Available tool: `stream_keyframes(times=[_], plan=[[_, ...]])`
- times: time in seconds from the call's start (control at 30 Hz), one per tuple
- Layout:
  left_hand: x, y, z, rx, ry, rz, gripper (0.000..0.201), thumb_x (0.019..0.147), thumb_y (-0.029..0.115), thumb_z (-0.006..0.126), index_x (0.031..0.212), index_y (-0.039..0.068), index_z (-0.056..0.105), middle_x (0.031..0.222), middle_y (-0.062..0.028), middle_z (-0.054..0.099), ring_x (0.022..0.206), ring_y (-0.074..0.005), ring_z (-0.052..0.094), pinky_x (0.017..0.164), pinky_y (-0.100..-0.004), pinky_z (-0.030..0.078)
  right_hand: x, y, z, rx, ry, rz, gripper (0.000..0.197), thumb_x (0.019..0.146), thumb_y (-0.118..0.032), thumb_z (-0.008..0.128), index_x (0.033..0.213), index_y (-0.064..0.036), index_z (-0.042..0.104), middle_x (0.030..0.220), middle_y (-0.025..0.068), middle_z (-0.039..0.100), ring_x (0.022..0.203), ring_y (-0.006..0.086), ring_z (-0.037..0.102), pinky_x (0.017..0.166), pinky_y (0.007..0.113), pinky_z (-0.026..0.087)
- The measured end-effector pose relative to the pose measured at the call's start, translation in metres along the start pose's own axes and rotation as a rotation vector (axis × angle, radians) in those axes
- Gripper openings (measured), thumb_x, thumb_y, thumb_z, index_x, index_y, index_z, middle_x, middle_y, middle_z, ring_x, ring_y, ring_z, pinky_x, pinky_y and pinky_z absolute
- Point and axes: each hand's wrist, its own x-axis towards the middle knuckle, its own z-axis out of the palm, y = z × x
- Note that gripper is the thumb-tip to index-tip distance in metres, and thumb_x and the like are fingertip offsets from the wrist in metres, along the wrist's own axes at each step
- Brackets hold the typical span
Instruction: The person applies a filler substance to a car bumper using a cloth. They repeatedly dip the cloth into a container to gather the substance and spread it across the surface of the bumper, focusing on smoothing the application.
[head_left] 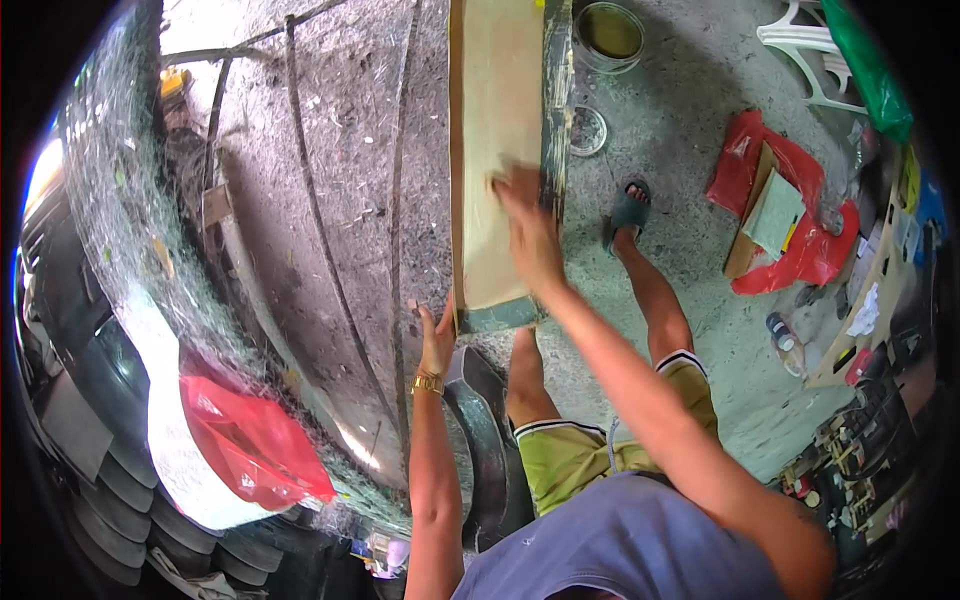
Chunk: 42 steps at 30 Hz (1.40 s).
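A long beige panel [495, 150] with a grey-green near end stretches away in front of me. My right hand [533, 235] is over its right half, blurred by motion. One digit points left across the surface. Beneath the other fingers is a dark reddish-brown patch [527, 183], too smeared to name. At the panel's near left corner, my left hand [437, 340] has its fingers apart. Some of them touch the side edge, while another digit points away to the left, with a small brownish bit [413, 304] at its tip. A gold-coloured watch [427, 383] circles that wrist.
Beyond the panel's right side stand an open tin [610, 36] and a round lid [588, 131]. Red plastic [805, 190] lies farther right. Thin dark rods [305, 180] and a large curved fibrous piece [150, 215] occupy the left. Near my knees is a dark curved part [485, 430].
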Motion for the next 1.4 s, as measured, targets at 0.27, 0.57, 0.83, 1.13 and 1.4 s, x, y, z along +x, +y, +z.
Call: stream_keyframes(times=[0.27, 0.57, 0.83, 1.13, 1.4], plan=[[-0.002, -0.002, 0.007, -0.013, -0.065, 0.086, 0.100, 0.081, 0.076, 0.011, 0.141, -0.003, 0.022, 0.147, -0.0094, 0.023, 0.136, -0.0202, 0.018, 0.111, -0.0319, 0.006, -0.021, 0.028, 0.057, -0.571, -0.051, -0.330, 0.041, 0.076, 0.001, 0.047, 0.115, -0.0037, 0.056, 0.133, 0.0074, 0.047, 0.127, 0.0326, 0.035, 0.108, 0.043, 0.026], [0.000, -0.003, -0.002, -0.074, -0.207, 0.077, 0.095, 0.083, 0.074, 0.011, 0.142, 0.000, 0.016, 0.150, -0.0098, 0.015, 0.138, -0.0208, 0.012, 0.112, -0.0321, 0.004, -0.179, 0.017, 0.082, -0.393, -0.255, -0.079, 0.044, 0.075, 0.005, 0.049, 0.118, -0.0016, 0.053, 0.133, 0.0091, 0.046, 0.130, 0.0334, 0.032, 0.109, 0.046, 0.023], [-0.001, -0.008, -0.002, -0.008, -0.149, 0.150, 0.096, 0.083, 0.074, 0.011, 0.141, -0.002, 0.019, 0.148, -0.0106, 0.022, 0.137, -0.0208, 0.019, 0.111, -0.0311, 0.008, -0.130, -0.022, 0.013, -0.081, -0.196, 0.014, 0.048, 0.080, 0.011, 0.039, 0.125, -0.0009, 0.049, 0.132, 0.0183, 0.045, 0.126, 0.0320, 0.039, 0.106, 0.037, 0.032], [-0.001, -0.012, 0.005, 0.012, -0.056, 0.145, 0.094, 0.085, 0.072, 0.013, 0.140, -0.003, 0.024, 0.146, -0.0108, 0.027, 0.135, -0.0221, 0.022, 0.111, -0.0321, 0.010, -0.153, 0.041, 0.047, -0.586, -0.432, -0.429, 0.042, 0.075, -0.004, 0.047, 0.116, -0.0032, 0.056, 0.131, 0.0064, 0.047, 0.126, 0.0262, 0.036, 0.109, 0.040, 0.027], [-0.048, -0.044, -0.010, 0.056, 0.536, 0.338, 0.053, 0.093, 0.049, 0.041, 0.116, 0.004, 0.057, 0.113, -0.0095, 0.060, 0.103, -0.0177, 0.057, 0.086, -0.0297, 0.043, -0.167, 0.012, -0.038, -0.073, -0.620, 0.173, 0.043, 0.078, 0.005, 0.042, 0.119, -0.0027, 0.054, 0.127, 0.0191, 0.049, 0.116, 0.0338, 0.049, 0.095, 0.040, 0.041]])
